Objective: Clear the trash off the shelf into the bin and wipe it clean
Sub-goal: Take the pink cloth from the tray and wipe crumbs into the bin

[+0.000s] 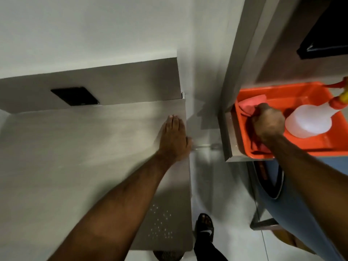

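The grey shelf (79, 147) fills the left and middle of the view. My left hand (174, 137) lies flat and open on its right edge, fingers together, holding nothing. An orange tray (293, 95) sits on a ledge to the right. Inside it my right hand (268, 123) is closed on a pink cloth (252, 103), which bunches out past my knuckles. A white spray bottle (308, 122) with a red and yellow nozzle lies in the tray just right of that hand. Small white specks (161, 226) dot the shelf near its front right corner.
A black wall socket (75, 96) is set in the grey back panel above the shelf. A dark bin (167, 255) shows partly under the shelf's front edge. My sandalled foot (204, 224) stands on the pale floor between shelf and ledge. A blue fabric item (278, 194) hangs below the tray.
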`<state>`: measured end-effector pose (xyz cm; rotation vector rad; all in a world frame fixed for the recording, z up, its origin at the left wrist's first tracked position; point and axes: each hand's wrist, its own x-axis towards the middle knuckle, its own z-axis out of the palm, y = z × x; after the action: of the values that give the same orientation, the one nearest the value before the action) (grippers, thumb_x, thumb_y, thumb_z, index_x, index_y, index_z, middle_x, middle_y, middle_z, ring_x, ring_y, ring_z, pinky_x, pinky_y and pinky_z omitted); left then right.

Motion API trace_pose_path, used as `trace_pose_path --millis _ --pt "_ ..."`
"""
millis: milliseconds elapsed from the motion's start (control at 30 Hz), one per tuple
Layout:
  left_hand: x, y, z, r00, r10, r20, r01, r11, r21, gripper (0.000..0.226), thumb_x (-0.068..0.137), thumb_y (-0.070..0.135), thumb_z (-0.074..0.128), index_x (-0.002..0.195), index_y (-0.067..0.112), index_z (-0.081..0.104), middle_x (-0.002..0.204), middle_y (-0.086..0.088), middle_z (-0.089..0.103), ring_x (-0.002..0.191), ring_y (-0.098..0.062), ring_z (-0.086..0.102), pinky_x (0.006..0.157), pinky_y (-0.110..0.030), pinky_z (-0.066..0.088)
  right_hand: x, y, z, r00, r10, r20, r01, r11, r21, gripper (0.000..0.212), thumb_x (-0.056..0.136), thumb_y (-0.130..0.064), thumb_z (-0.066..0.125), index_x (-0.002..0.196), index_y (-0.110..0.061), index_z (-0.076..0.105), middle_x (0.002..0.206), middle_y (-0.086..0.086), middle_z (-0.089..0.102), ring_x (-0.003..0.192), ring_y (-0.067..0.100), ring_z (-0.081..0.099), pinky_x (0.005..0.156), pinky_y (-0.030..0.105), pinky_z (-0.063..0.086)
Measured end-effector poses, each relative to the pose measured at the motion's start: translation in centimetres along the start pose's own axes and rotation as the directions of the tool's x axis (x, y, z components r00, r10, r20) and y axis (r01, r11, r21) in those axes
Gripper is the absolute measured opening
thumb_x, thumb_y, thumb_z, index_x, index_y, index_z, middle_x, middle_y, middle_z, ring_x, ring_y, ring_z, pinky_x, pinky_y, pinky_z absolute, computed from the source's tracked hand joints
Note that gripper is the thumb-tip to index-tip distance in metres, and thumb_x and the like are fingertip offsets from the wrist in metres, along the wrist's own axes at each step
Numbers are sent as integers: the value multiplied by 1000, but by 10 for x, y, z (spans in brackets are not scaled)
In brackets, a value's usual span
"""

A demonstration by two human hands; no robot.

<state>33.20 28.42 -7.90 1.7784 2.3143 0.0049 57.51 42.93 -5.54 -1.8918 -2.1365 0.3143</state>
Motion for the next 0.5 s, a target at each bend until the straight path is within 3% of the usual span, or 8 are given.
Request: trace_pose_path --millis 100,233,333,500 --pt "-22 7 -17 999 -27 -45 24 997 -79 76 90 36 46 150 -7 27 156 -29 31 147 -41 26 125 -51 20 -27 -9 -25 975 -43 -218 76 986 146 24 84 -13 60 106 -7 64 99 26 69 91 45 64 82 46 50" --pt "-95 13 -23 987 44 -151 -68 986 -152 74 89 29 46 150 -6 25 157 -28 31 147 -40 27 124 -51 24 -115 -41 -46 877 -128 -464 280 919 276 32 80 -11 59 110 -7 68 100 19 71 92 36 63 84 39 46" --pt "-174 13 -10 960 94 -263 -145 973 -180 72 86 25 46 149 -6 31 156 -28 35 147 -39 29 123 -51 26 -209 -66 -41 904 -57 -424 278 832 480 33 80 -8 60 112 -13 68 99 10 72 89 25 65 82 38 52" --pt "-302 -1 54 932 170 -321 -253 938 -237 68 80 17 49 143 -9 42 150 -30 44 144 -42 36 117 -55 35 -342 -60 26 963 194 -185 1 689 725 33 78 -12 60 103 -32 66 79 -21 63 69 -6 58 68 6 43"
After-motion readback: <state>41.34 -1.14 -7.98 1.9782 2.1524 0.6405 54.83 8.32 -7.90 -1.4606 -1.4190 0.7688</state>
